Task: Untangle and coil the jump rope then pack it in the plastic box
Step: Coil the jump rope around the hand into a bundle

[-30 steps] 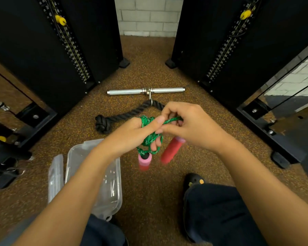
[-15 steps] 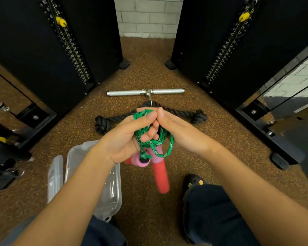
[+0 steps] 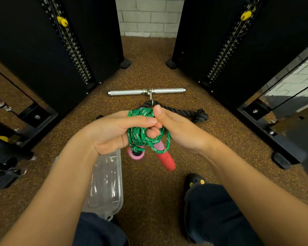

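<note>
A green jump rope (image 3: 140, 134) hangs in a bunch of loops between both hands, above the floor. My left hand (image 3: 112, 132) holds the loops, thumb laid across the top and fingers curled through them. My right hand (image 3: 178, 128) grips the bunch from the right, thumb up against the top of the loops. A pink handle (image 3: 136, 154) hangs end-on below my left hand. The second handle, pink and red (image 3: 164, 158), dangles below the loops. The clear plastic box (image 3: 105, 183) lies open on the floor under my left forearm.
A chrome bar (image 3: 128, 92) with a black knotted rope attachment (image 3: 194, 115) lies on the speckled floor beyond my hands. Black weight-stack machines (image 3: 64, 47) stand on both sides. My knee and black shoe (image 3: 196, 181) are at the lower right.
The loops have bunched tighter between the hands. My right hand has turned so its thumb points up at the top of the coil. The red handle has swung a little to the right.
</note>
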`<act>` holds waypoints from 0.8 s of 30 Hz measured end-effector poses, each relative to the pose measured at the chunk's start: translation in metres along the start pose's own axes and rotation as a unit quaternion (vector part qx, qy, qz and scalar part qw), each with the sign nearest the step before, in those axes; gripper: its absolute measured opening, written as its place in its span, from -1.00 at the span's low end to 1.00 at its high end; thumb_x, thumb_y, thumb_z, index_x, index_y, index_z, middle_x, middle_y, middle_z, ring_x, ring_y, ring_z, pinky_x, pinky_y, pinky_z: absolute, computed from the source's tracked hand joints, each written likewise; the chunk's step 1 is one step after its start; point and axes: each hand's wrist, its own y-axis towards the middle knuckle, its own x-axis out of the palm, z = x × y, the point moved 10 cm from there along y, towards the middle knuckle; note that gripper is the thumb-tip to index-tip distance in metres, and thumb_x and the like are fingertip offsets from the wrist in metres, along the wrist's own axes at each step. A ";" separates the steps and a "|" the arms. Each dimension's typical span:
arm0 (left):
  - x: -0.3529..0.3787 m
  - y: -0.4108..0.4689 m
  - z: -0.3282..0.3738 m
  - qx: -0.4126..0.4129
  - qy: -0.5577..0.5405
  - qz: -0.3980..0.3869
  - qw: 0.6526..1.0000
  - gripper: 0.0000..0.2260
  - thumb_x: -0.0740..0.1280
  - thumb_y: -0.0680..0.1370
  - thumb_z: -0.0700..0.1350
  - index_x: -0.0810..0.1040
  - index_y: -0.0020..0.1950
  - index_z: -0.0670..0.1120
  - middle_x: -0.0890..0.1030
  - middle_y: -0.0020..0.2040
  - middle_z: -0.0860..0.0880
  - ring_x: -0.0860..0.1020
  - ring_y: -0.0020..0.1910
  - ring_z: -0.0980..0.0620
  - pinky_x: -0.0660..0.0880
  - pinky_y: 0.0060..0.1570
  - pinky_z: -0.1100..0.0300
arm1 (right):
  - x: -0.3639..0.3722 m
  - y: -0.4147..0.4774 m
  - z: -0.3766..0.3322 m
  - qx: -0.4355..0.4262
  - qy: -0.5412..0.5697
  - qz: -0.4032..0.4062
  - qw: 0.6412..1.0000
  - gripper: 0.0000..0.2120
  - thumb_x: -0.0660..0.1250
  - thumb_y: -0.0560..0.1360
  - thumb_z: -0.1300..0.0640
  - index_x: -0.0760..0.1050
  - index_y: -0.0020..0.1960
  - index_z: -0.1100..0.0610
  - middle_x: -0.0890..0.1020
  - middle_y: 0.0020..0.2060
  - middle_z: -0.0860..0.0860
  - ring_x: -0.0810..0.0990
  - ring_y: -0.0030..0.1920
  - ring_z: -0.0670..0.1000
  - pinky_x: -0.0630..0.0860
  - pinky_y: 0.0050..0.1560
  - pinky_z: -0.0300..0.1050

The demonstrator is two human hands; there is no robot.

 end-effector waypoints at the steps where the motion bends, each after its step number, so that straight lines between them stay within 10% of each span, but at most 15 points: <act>1: -0.001 -0.002 0.000 -0.001 0.030 0.001 1.000 -0.91 0.40 0.37 -0.16 0.69 -0.30 -0.07 0.64 -0.38 0.00 0.62 -0.37 0.14 0.56 -0.22 0.25 | 0.002 0.000 -0.002 -0.012 0.002 -0.009 1.000 -0.37 0.01 0.50 -0.15 0.37 0.19 0.40 0.55 -0.02 0.21 0.51 -0.07 -0.17 0.44 0.00 -0.47; 4: -0.003 -0.004 0.000 0.000 0.087 0.011 0.996 -0.94 0.41 0.35 -0.13 0.68 -0.27 -0.06 0.65 -0.36 0.01 0.62 -0.31 0.14 0.48 -0.15 0.17 | 0.007 0.002 -0.007 -0.026 -0.007 -0.027 0.999 -0.31 0.04 0.42 -0.20 0.38 0.21 0.39 0.54 0.12 0.31 0.50 0.03 -0.13 0.42 0.15 -0.35; 10: -0.011 -0.003 0.002 0.005 0.074 0.080 0.994 -0.89 0.40 0.38 -0.25 0.64 -0.33 -0.11 0.61 -0.42 0.00 0.58 -0.42 0.15 0.53 -0.31 0.30 | 0.006 0.009 -0.008 -0.011 -0.024 -0.016 1.000 -0.73 0.04 0.59 0.00 0.40 -0.13 0.12 0.47 -0.27 -0.10 0.48 -0.24 -0.27 0.46 -0.10 -0.44; 24: -0.014 -0.005 0.016 0.103 0.091 0.171 0.976 -0.96 0.38 0.33 -0.13 0.59 -0.28 -0.09 0.58 -0.29 0.01 0.54 -0.21 0.08 0.47 -0.02 0.13 | -0.008 0.011 -0.032 -0.081 -0.040 0.001 0.996 -0.86 0.12 0.57 0.00 0.42 -0.02 0.02 0.56 -0.23 -0.08 0.55 -0.19 -0.18 0.51 -0.09 -0.29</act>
